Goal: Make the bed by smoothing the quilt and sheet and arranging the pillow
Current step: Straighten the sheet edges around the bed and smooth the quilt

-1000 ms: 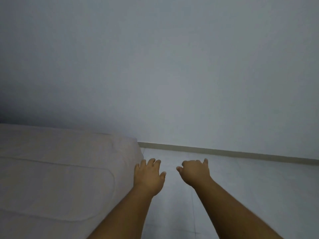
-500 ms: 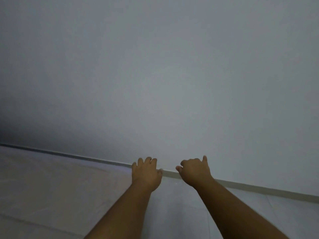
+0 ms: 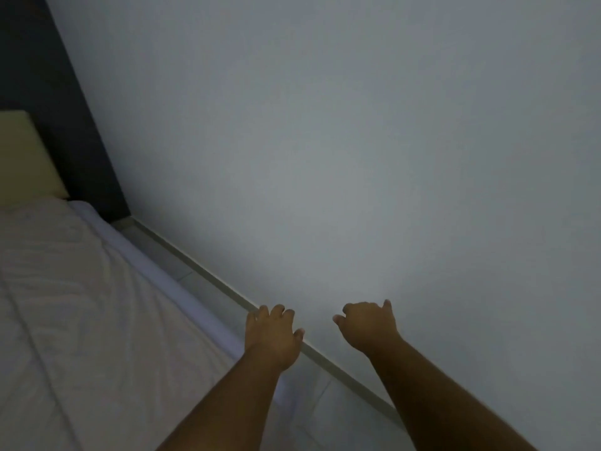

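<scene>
only one view is given, taken from head height and tilted forward and down. the bed [image 3: 81, 304] is framed close at the left, the wall [image 3: 357, 141] ahead.

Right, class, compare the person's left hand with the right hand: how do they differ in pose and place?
The left hand shows its fingers spread apart; the right hand has its fingers curled further under. The left hand appears in front of the edge of the bed; the right hand appears against the bare wall. Shared: both are held out forward, backs to the camera, and hold nothing.
</scene>
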